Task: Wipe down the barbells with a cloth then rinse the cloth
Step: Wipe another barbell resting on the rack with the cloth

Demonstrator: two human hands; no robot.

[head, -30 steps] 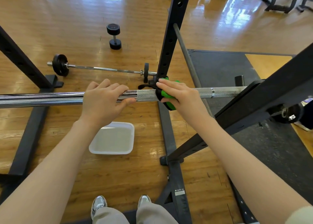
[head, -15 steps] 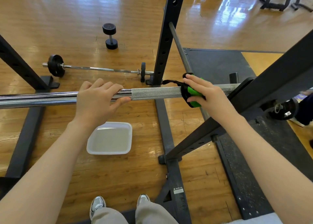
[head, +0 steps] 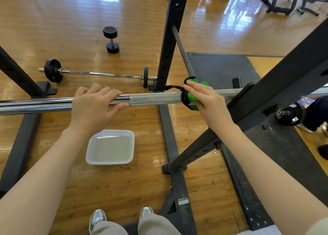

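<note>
A chrome barbell (head: pixel 154 98) lies level across the rack in front of me, smooth on the left and knurled in the middle. My left hand (head: pixel 94 105) grips its smooth part just left of the knurling. My right hand (head: pixel 204 98) wraps a green cloth with black trim (head: pixel 192 97) around the knurled part, close to the slanted rack beam. A black loop of the cloth hangs off to the left. A white tray of water (head: pixel 111 147) sits on the floor below the bar.
Black rack upright (head: pixel 171 39) stands behind the bar, and a slanted black beam (head: pixel 266 96) crosses on the right. A second barbell with small plates (head: pixel 99 73) and a dumbbell (head: pixel 111 39) lie on the wooden floor. Another person's leg (head: pixel 316 114) is at right.
My right hand slid the cloth rightward along the knurled bar, from near the upright toward the slanted beam. My left hand kept its grip in place.
</note>
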